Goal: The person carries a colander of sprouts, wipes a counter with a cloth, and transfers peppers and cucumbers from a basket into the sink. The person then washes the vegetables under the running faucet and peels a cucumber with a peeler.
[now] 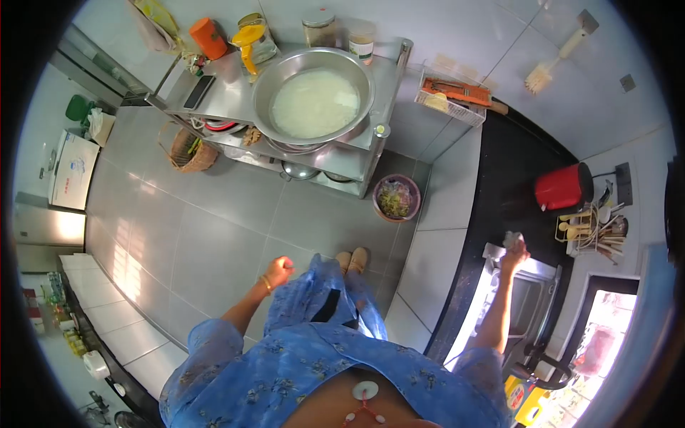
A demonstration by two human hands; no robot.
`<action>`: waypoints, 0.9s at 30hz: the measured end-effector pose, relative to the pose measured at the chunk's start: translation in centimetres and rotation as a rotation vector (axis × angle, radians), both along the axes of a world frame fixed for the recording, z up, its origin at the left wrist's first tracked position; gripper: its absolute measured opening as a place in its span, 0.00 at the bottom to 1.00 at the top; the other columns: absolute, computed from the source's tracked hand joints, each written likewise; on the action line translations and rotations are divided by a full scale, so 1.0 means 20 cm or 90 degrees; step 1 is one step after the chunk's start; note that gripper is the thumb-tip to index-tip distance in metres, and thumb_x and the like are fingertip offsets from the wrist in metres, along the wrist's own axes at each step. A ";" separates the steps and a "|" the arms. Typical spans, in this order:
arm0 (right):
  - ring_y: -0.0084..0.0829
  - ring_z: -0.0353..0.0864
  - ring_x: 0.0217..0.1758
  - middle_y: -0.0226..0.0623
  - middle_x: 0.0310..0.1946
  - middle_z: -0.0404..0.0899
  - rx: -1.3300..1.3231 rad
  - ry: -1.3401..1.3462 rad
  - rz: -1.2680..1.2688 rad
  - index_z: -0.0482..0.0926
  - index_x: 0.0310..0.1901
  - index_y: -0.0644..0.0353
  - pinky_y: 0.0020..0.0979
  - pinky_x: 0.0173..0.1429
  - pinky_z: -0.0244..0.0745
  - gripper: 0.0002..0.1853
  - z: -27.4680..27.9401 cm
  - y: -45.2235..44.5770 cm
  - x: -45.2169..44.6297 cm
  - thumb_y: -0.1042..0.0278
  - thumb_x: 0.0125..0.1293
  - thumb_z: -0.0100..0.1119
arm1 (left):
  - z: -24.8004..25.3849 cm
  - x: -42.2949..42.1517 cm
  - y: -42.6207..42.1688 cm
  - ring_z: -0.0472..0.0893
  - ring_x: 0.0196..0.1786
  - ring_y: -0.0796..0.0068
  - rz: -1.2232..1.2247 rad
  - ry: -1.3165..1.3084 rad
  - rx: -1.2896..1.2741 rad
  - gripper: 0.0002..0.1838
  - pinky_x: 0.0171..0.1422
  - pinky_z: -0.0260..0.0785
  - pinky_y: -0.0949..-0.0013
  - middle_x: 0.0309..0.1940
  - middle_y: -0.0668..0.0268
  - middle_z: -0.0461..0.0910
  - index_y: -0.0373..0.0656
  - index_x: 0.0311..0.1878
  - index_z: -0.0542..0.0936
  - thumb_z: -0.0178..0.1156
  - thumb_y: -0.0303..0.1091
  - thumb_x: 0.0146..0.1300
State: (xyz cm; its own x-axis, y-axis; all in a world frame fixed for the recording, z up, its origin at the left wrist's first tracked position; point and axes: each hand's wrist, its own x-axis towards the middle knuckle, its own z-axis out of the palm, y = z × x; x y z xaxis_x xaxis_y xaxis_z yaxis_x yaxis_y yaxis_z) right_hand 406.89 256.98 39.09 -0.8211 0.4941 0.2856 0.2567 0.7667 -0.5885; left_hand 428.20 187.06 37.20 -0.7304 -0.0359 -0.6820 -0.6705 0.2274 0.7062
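Note:
My right hand is over the black counter at the sink, its fingers closed on a small crumpled whitish-grey wad. Whether the wad is cloth, plastic or a scrubber is too small to tell. My left hand, with a gold bangle at the wrist, hangs above the floor beside my blue clothing. Its fingers are curled into a loose fist, and nothing shows in them. On a steel rack ahead stands a wide metal basin of cloudy whitish liquid.
A red appliance and a utensil holder stand on the counter at right. On the floor are a tub of plant scraps and a wicker basket. A phone and yellow-lidded jug are on the rack.

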 end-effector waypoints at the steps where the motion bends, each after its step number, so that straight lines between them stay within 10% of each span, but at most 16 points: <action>1: 0.42 0.71 0.54 0.44 0.45 0.69 0.024 0.021 0.020 0.76 0.50 0.60 0.44 0.56 0.70 0.18 -0.03 -0.05 0.00 0.75 0.54 0.57 | 0.00 0.05 -0.03 0.76 0.18 0.77 0.018 -0.016 -0.042 0.12 0.19 0.68 0.74 0.24 0.63 0.76 0.36 0.42 0.74 0.60 0.29 0.56; 2: 0.44 0.73 0.39 0.44 0.38 0.73 0.150 0.110 0.126 0.77 0.47 0.55 0.40 0.47 0.71 0.17 -0.02 -0.16 0.00 0.72 0.54 0.61 | 0.01 0.10 -0.04 0.77 0.18 0.76 0.035 -0.033 -0.083 0.12 0.18 0.69 0.73 0.23 0.62 0.77 0.35 0.41 0.74 0.61 0.29 0.55; 6: 0.47 0.72 0.47 0.43 0.39 0.71 0.181 -0.071 0.134 0.78 0.47 0.47 0.42 0.48 0.70 0.22 0.07 -0.32 -0.01 0.80 0.49 0.53 | 0.12 0.01 0.05 0.77 0.19 0.77 0.030 -0.048 -0.037 0.14 0.21 0.70 0.74 0.25 0.64 0.77 0.34 0.44 0.73 0.58 0.30 0.56; 10: 0.37 0.71 0.54 0.41 0.49 0.74 0.590 -0.303 0.152 0.78 0.47 0.53 0.38 0.50 0.67 0.17 -0.21 0.39 -0.11 0.59 0.58 0.48 | 0.18 0.04 0.06 0.77 0.19 0.76 0.110 0.014 0.033 0.15 0.20 0.70 0.74 0.24 0.63 0.77 0.34 0.45 0.74 0.58 0.30 0.56; 12: 0.39 0.76 0.49 0.41 0.46 0.78 0.478 -0.472 0.000 0.79 0.47 0.55 0.42 0.48 0.68 0.20 0.03 0.35 -0.10 0.53 0.60 0.45 | 0.18 0.10 0.02 0.77 0.19 0.76 0.142 -0.008 0.017 0.15 0.20 0.70 0.74 0.24 0.63 0.77 0.34 0.45 0.74 0.58 0.30 0.56; 15: 0.37 0.78 0.35 0.40 0.33 0.79 0.354 -0.192 0.078 0.80 0.45 0.58 0.40 0.36 0.70 0.16 0.08 0.27 -0.06 0.60 0.62 0.48 | 0.13 0.29 -0.10 0.77 0.19 0.75 0.202 -0.064 -0.014 0.15 0.20 0.70 0.74 0.24 0.62 0.77 0.33 0.45 0.74 0.58 0.30 0.56; 19: 0.17 0.71 0.17 0.27 0.21 0.73 -0.513 -0.196 0.250 0.80 0.44 0.54 0.24 0.16 0.64 0.11 0.22 -0.86 0.01 0.63 0.65 0.51 | 0.08 0.43 -0.24 0.78 0.19 0.74 0.313 -0.129 -0.018 0.15 0.20 0.71 0.73 0.24 0.60 0.78 0.33 0.45 0.74 0.59 0.29 0.54; 22: 0.36 0.79 0.36 0.36 0.33 0.79 -0.029 -0.119 0.561 0.78 0.49 0.51 0.33 0.42 0.75 0.16 0.23 -1.92 0.11 0.68 0.58 0.58 | 0.06 0.47 -0.37 0.78 0.18 0.74 0.377 -0.125 0.020 0.15 0.19 0.71 0.72 0.24 0.59 0.78 0.32 0.45 0.75 0.59 0.28 0.54; 23: 0.41 0.74 0.51 0.42 0.45 0.77 -0.109 -0.234 0.588 0.77 0.52 0.53 0.34 0.57 0.67 0.19 0.35 -2.28 0.14 0.71 0.55 0.60 | 0.05 0.48 -0.43 0.77 0.18 0.74 0.392 -0.121 0.039 0.16 0.19 0.71 0.72 0.24 0.60 0.78 0.33 0.45 0.74 0.59 0.28 0.54; 27: 0.43 0.74 0.44 0.45 0.40 0.73 -0.167 -0.153 0.792 0.76 0.52 0.55 0.36 0.51 0.68 0.20 0.35 -3.42 0.03 0.72 0.55 0.60 | -0.03 0.56 -0.80 0.77 0.18 0.74 0.437 -0.067 0.084 0.15 0.19 0.71 0.73 0.24 0.61 0.78 0.34 0.46 0.74 0.59 0.28 0.54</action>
State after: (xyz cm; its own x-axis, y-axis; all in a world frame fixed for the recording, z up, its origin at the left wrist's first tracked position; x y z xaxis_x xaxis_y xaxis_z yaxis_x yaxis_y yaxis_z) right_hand 407.57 188.61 46.15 -0.7842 -0.6155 0.0791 -0.4219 0.4353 -0.7953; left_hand 439.33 171.05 36.69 -0.5020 -0.3769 -0.7785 -0.6980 -0.3550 0.6219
